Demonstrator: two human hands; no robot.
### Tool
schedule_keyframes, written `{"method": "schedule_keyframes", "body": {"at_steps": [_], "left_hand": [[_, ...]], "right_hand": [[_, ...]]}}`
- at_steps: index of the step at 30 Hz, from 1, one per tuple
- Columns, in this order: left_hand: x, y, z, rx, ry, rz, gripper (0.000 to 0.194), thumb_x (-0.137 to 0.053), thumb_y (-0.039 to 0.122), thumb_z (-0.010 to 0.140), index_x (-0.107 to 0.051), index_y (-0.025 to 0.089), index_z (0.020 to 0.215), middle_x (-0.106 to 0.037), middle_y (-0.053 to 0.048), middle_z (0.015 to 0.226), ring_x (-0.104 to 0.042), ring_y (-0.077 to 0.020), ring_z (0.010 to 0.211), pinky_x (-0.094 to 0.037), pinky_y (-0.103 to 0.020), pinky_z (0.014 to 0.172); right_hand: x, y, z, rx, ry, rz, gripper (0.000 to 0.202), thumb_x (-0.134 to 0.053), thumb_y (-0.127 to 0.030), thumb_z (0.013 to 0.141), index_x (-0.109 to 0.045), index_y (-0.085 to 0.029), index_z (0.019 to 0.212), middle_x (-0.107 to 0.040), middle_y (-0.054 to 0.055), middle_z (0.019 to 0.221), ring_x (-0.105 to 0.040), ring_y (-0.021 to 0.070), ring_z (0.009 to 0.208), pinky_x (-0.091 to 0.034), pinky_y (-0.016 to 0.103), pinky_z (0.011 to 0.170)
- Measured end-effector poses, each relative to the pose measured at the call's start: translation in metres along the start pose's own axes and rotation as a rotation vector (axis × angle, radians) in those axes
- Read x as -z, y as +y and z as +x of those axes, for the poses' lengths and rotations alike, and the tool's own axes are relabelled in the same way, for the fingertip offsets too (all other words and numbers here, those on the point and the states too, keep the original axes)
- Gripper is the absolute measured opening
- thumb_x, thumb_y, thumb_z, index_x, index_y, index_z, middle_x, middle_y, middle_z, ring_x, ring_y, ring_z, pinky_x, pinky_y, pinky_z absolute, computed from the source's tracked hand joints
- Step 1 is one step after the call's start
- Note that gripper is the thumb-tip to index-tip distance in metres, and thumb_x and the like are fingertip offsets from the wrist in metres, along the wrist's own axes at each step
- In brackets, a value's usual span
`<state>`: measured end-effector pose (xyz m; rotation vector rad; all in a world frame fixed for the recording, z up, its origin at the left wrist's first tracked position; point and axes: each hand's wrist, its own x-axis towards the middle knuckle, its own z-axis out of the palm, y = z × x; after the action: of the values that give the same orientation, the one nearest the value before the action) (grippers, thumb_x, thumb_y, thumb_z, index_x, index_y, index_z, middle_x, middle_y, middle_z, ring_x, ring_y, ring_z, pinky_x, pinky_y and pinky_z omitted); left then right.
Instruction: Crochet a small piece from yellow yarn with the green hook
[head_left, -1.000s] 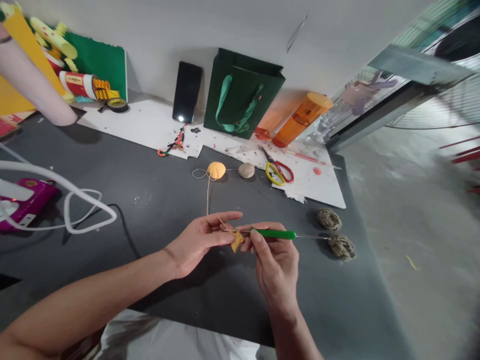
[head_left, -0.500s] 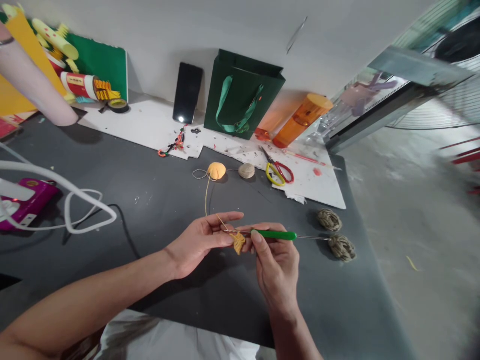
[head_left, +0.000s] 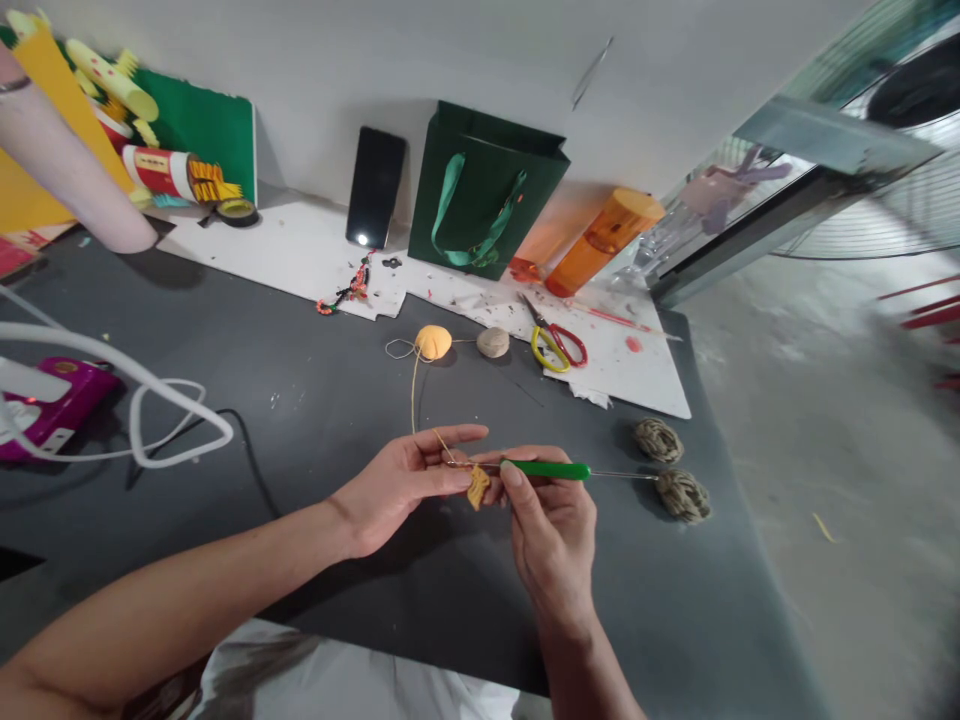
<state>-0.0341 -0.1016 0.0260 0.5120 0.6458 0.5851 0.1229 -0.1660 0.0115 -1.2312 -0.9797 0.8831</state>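
My left hand (head_left: 409, 487) pinches a small yellow crochet piece (head_left: 478, 487) between thumb and fingers, with its index finger stretched out and yellow yarn (head_left: 414, 395) passing over it. That strand runs back to a yellow yarn ball (head_left: 433, 343) on the table. In my right hand (head_left: 553, 530) is a crochet hook with a green handle (head_left: 551, 469), held level; its thin metal end meets the yarn at the top of the piece. From the handle's other end a metal shaft reaches toward a grey-green yarn bundle (head_left: 684, 496). The hook's very tip is hard to make out.
A beige yarn ball (head_left: 493, 343), scissors (head_left: 556, 342) and a second yarn bundle (head_left: 659, 440) lie beyond my hands. Farther back stand a phone (head_left: 375, 187), a green paper bag (head_left: 486, 195) and an orange bottle (head_left: 602, 243). A white cable (head_left: 150, 375) loops at left.
My right hand and the hook have shifted very slightly left. The left thumb sits a touch farther over the crochet piece; otherwise the hold is the same.
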Motion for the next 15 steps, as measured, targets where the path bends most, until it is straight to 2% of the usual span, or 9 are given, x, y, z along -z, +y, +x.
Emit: {"method": "schedule_keyframes", "body": {"at_steps": [9,15], "left_hand": [[0.0008,0.0003,-0.0004,-0.008,-0.012,0.022,0.04,-0.086,0.02,0.07,-0.082,0.026,0.109,-0.066,0.002,0.078,-0.056,-0.0138,0.078,-0.039,-0.035,0.085],[0.0005,0.0005,-0.0003,0.013,-0.051,0.018,0.043,-0.089,0.024,0.07,-0.081,0.026,0.112,-0.072,-0.001,0.088,-0.06,-0.0165,0.085,-0.038,-0.036,0.087]], "right_hand": [[-0.0013,-0.0005,-0.0001,-0.009,-0.004,0.023,0.01,-0.073,-0.031,0.093,-0.071,-0.021,0.093,-0.077,0.003,0.084,-0.066,0.0122,0.057,-0.059,0.027,0.056],[-0.0004,0.0004,-0.001,-0.012,-0.02,0.039,0.008,-0.071,-0.03,0.095,-0.071,-0.022,0.094,-0.077,0.003,0.085,-0.067,0.0124,0.059,-0.06,0.027,0.058]]}}
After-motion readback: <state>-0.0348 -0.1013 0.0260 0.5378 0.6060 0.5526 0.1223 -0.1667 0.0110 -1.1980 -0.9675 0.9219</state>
